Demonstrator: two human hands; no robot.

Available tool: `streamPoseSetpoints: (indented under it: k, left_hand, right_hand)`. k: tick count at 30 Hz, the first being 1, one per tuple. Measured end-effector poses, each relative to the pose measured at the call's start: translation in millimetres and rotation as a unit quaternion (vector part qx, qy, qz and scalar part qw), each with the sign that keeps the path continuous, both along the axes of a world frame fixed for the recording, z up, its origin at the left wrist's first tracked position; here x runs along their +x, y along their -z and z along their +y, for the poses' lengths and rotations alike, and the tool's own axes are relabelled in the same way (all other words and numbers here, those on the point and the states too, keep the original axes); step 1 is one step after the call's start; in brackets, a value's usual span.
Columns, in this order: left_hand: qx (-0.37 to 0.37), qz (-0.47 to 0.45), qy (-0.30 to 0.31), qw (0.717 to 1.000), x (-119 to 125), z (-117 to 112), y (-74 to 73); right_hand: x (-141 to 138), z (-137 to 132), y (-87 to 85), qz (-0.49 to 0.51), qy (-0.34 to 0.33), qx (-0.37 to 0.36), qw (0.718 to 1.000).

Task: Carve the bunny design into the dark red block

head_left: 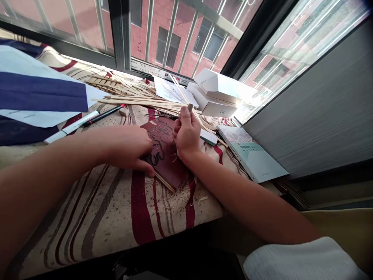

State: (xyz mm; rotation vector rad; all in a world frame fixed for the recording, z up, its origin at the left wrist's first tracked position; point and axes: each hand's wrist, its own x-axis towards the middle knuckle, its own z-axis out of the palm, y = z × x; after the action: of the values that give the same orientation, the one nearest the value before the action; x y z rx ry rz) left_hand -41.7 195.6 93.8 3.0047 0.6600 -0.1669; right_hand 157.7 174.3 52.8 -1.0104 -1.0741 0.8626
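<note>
**While the left hand (128,149) pins the dark red panel (163,155), the right hand (186,134) pinches a small grey-tipped implement (190,108)**

As we find the work area, the dark red panel lies flat on the striped cloth (96,229), between the two hands and just short of the window frame (121,35). We note the left hand half-curled, its fingers bearing down on the panel's left side: it presses the panel rather than gripping it. The right hand is closed in a tight pinch, thumb and fingers together around the implement. Only the grey tip shows above the fingers, so we cannot confirm the implement's exact type.

Status as seen: a dark line figure, apparently an animal, is already marked on the panel's face, and pale wood shavings (201,199) lie scattered on the cloth around it. Part of the figure is hidden by the hands, so we cannot state how much of it is finished. A loose bundle of thin bamboo strips (136,99) lies beyond the panel — unassembled, as far as we can see — and a single wooden strip (164,182) projects from beneath the panel's lower edge.

Nearby we identify a white marker pen (71,126), a black marker pen (101,116), a sheet of printed paper (171,91), a white ZTE box (215,105) and a pale green book (250,153).
</note>
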Motion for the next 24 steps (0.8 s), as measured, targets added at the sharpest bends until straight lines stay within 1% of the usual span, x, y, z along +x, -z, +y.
streamPoseSetpoints:
  k: [2,5,8,10,12,15,18,21,24]
  left_hand:
    - [0.000,-0.012,0.007,1.000,1,1,0.5]
    - [-0.001,0.006,0.001,1.000,4,-2,-2.2]
    - [0.002,0.025,-0.017,1.000,5,-9,-7.0]
    - [-0.002,0.020,-0.028,0.999,4,-12,-9.4]
    - [-0.011,0.009,-0.037,0.999,2,-14,-10.7]
    - [-0.021,0.008,-0.035,0.999,-1,-13,-12.1]
    - [-0.037,0.021,-0.038,0.998,-3,-14,-13.9]
    - [-0.055,0.030,-0.052,0.997,-6,-13,-14.5]
    - [-0.058,0.027,-0.040,0.997,-10,-12,-12.9]
  right_hand:
    - [-2,-5,-6.9,0.048,-0.008,-0.022,0.999]
    - [-13,-14,-17.2,0.105,-0.048,-0.064,0.991]
    - [-27,-22,-22.0,0.132,-0.089,-0.095,0.983]
    - [-27,-23,-24.7,0.136,-0.097,-0.097,0.981]
    - [-15,-22,-29.8,0.132,-0.083,-0.081,0.984]
    - [14,-16,-43.0,0.121,-0.015,-0.018,0.992]
    - [36,-14,-58.6,0.100,0.008,0.029,0.995]
    - [44,-17,-71.1,0.084,0.022,0.050,0.995]
    - [45,-20,-76.9,0.092,0.042,0.052,0.993]
